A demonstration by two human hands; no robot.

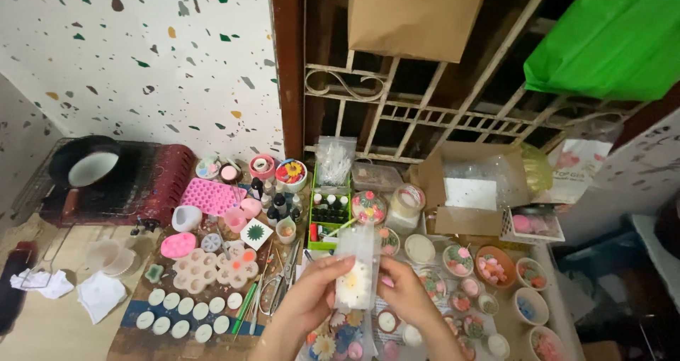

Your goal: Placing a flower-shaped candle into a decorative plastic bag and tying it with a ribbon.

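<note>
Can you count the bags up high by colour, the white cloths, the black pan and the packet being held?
green bag: 1
brown paper bag: 1
white cloths: 2
black pan: 1
clear packet: 1
Total: 6

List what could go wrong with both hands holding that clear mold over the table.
1. The clear mold is pinched only by fingertips of the left hand and right hand; it could slip.
2. Small bowls crowd right beneath; a drop would likely knock or spill them.
3. Scissors lie near the left hand, possibly snagging.
</note>
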